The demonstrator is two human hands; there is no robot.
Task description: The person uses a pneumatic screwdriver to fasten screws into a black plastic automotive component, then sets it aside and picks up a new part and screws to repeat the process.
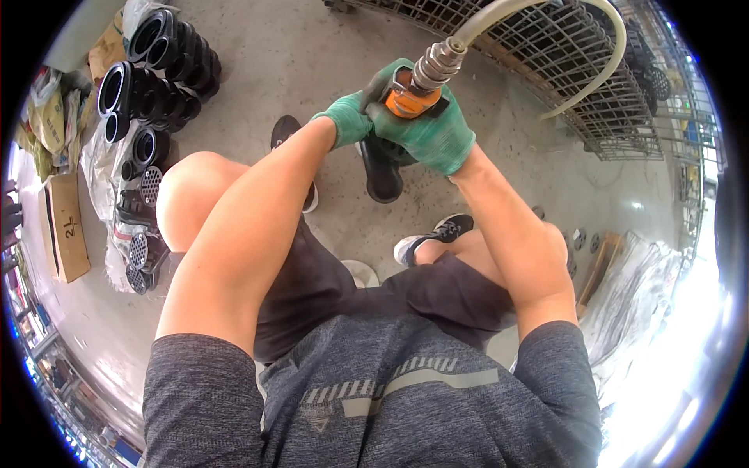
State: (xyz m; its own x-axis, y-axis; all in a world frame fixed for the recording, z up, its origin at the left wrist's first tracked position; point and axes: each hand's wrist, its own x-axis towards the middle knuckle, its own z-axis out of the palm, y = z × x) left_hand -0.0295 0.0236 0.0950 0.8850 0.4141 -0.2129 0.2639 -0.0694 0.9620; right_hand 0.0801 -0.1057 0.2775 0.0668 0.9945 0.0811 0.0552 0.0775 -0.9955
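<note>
Both my hands wear green work gloves and meet in front of my knees. My right hand (443,139) is wrapped round an orange and black air tool (413,100). A metal hose coupling (439,64) sits at the tool's upper end, joined to a pale hose. Pressed against the tool's left side, my left hand (349,117) is closed, and its grip is mostly hidden. Below the hands shows a black moulded part (384,178) with a rounded end, reaching down between my feet. Whether the left hand grips this part or the tool, I cannot tell.
Several black pipe fittings (148,93) stand at the left, with black grates (139,251) near a cardboard box (69,226). The pale hose (620,47) loops over a wire mesh cage (601,109) at the far right. Plastic sheeting (632,300) lies at the right.
</note>
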